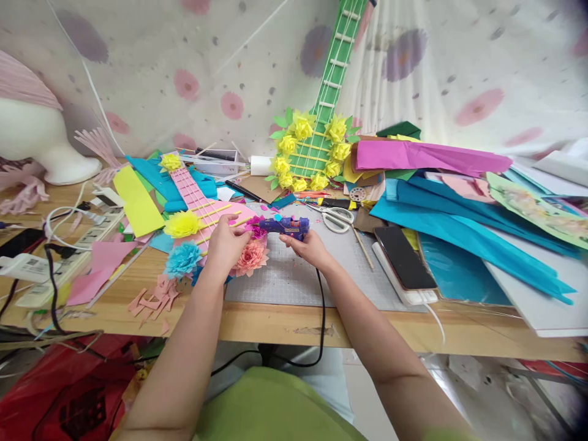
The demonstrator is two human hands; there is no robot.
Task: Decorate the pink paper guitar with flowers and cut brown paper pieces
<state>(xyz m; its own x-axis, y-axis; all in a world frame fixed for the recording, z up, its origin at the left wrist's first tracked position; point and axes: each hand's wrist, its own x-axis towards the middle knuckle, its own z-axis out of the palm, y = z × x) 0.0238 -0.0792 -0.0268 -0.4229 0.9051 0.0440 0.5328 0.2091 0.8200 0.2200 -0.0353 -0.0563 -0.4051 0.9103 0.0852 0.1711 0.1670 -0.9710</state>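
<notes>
My right hand (307, 248) is wrapped around a dark blue glue gun (289, 228), its nozzle pointing left at a magenta paper flower (257, 228). My left hand (227, 245) rests over the pink paper guitar (188, 184), fingers bent together beside that flower. Whatever is between those fingers is hidden. Yellow strips cross the guitar's body. Around its edge sit a yellow paper flower (182, 224), a blue paper flower (182, 260) and a coral paper flower (250, 257). The guitar lies partly on a grey cutting mat (294, 282).
Behind, a green paper guitar (316, 147) with yellow roses leans on the curtain. White-handled scissors (337, 219), a wooden stick (364, 248) and a phone (404, 257) lie right. A black cord (323, 312) hangs over the table edge. Left are a power strip (73, 263) and pink scraps (156, 297).
</notes>
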